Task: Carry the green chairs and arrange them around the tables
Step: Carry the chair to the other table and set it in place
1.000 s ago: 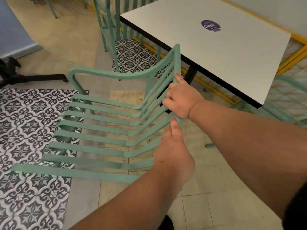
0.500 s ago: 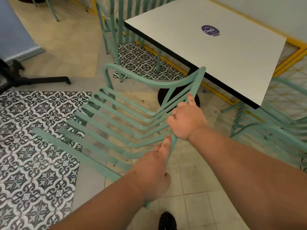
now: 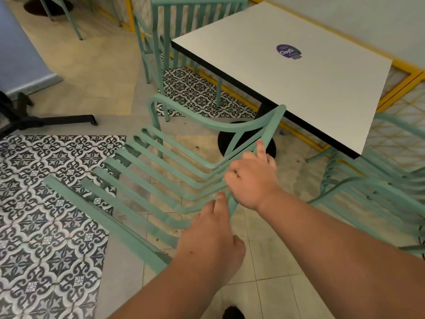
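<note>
Both forearms are stretched forward; right hand [image 3: 251, 178] and left hand [image 3: 211, 240] are clasped round the chair [image 3: 207, 122] back.

A pale green chair [image 3: 171, 158] of long bent slats, with a curved arm rail, sits at an angle just beside the near-left edge of the white, black-edged table [image 3: 264, 72], close to its black pedestal. A second chair [image 3: 197, 14] stands upright at the table's far end, and a third chair [image 3: 372, 192] sits by its right corner.
</note>
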{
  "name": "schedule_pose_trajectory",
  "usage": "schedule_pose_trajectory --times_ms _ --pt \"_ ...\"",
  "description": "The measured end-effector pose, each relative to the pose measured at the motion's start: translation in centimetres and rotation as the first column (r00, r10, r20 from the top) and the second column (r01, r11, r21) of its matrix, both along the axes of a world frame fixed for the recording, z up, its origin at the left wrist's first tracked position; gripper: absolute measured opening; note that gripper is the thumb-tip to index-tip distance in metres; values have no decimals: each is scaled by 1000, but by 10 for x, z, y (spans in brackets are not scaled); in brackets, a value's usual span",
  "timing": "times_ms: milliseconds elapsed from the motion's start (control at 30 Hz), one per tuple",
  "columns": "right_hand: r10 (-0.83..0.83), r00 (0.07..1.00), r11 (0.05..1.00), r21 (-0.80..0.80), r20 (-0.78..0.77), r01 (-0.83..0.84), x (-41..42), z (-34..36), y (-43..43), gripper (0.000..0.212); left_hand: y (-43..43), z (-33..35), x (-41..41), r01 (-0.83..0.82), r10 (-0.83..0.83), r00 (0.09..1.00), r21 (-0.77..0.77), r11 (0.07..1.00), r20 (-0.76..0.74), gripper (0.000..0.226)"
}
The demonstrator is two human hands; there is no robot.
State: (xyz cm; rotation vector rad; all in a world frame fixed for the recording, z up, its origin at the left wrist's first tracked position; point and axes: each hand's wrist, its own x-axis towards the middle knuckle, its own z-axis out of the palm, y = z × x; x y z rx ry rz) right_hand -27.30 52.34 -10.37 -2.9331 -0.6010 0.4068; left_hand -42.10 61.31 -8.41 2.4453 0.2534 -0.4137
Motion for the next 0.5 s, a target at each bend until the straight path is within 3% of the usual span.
schedule_pose_trajectory --times_ms 200,400,500 --pt "224 971 973 35 80 -228 46 5 -22 47 -14 -15 31 -75 80 995 77 994 -60 53" --pt "401 915 868 -340 47 -362 130 17 -24 57 -15 -22 32 -98 99 995 103 990 -2 40" --pt "496 864 801 -432 91 -415 140 12 -20 58 -15 -20 31 -106 106 994 97 990 5 41"
